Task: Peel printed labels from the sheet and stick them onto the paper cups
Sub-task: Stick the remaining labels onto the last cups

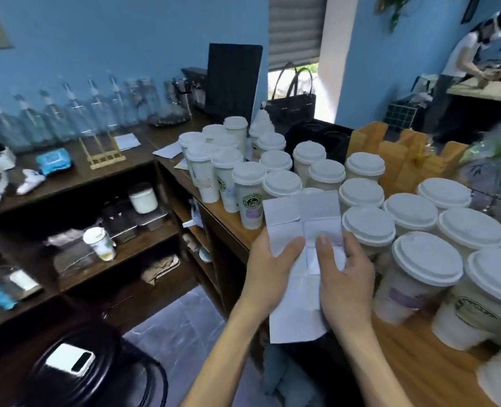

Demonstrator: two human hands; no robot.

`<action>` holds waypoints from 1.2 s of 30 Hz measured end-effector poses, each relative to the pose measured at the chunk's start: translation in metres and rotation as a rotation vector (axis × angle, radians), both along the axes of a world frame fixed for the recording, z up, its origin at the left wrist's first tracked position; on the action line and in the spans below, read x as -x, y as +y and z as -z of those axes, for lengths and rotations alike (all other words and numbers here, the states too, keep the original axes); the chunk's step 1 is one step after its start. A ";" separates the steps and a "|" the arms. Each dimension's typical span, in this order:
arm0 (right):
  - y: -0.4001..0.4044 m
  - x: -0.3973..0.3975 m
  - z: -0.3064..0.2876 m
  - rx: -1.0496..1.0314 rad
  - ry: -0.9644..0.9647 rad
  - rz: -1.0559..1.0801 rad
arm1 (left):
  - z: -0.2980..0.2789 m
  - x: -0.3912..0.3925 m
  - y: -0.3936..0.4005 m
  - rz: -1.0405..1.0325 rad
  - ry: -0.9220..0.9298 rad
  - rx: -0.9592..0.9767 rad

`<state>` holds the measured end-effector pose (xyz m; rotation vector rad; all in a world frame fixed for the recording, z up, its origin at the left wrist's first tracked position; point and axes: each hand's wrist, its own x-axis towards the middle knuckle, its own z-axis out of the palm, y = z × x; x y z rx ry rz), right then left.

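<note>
Item: white creased paper label sheet (pixel 300 227), held upright in the air just near of the cup cluster, above the near edge of the wooden table (pixel 413 356); likely raised so a label edge can be found and lifted.
Left hand (pixel 268 270): thumb on the sheet's front, fingers curled behind, gripping the left margin to steady it.
Right hand (pixel 344 279): thumb pressed on a lower panel, fingers wrapped behind, gripping; seemingly working a corner loose.
White lidded paper cups (pixel 364 192): crowded upright on the table, far and right of the sheet; several show green logos, some pale labels.
Far left: clear pump bottles (pixel 76 113) along the blue wall.
</note>
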<state>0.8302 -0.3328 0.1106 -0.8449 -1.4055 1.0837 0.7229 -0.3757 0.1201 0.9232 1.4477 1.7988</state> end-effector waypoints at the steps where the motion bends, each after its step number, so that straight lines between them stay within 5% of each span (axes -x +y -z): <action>1: 0.000 0.008 0.000 -0.001 -0.003 -0.038 | -0.001 0.008 -0.003 -0.033 -0.003 0.009; 16: -0.028 0.157 0.025 0.049 -0.088 -0.506 | 0.031 0.128 -0.075 -0.480 0.027 0.139; 36: 0.058 0.448 0.003 0.092 -0.062 -0.447 | 0.011 0.421 0.020 -0.440 0.023 0.083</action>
